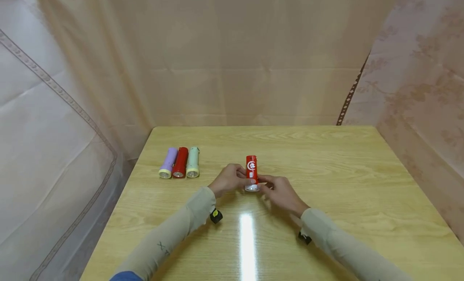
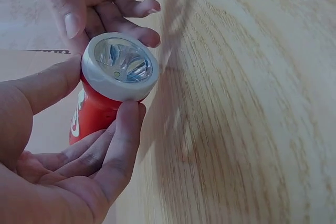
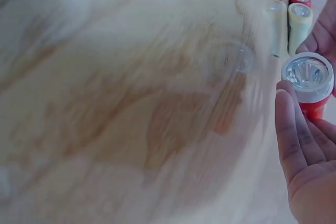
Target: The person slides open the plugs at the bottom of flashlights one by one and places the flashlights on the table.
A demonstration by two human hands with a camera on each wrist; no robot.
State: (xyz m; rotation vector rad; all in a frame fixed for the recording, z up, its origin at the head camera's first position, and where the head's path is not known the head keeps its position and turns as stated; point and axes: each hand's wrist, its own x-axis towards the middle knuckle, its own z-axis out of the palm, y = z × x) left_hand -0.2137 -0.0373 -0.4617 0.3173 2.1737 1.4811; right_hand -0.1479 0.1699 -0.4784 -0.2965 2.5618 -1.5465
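A red flashlight (image 1: 251, 170) with a white head and a white printed emblem points its lens toward me at the middle of the table. My left hand (image 1: 230, 179) pinches it near the head, the thumb on one side and fingers on the other; the left wrist view shows this grip closely around the white rim (image 2: 119, 66). On the opposite side is my right hand (image 1: 282, 192), its fingers loosely extended beside the head. In the right wrist view, the right fingertips (image 3: 285, 98) overlap the edge of the white head.
To the left, a purple flashlight (image 1: 168, 162), a dark red flashlight (image 1: 180, 162) and a pale green flashlight (image 1: 193, 162) lie side by side, lenses toward me. All are on a light wooden table (image 1: 326, 160). Beige cloth (image 1: 246, 59) hangs behind it.
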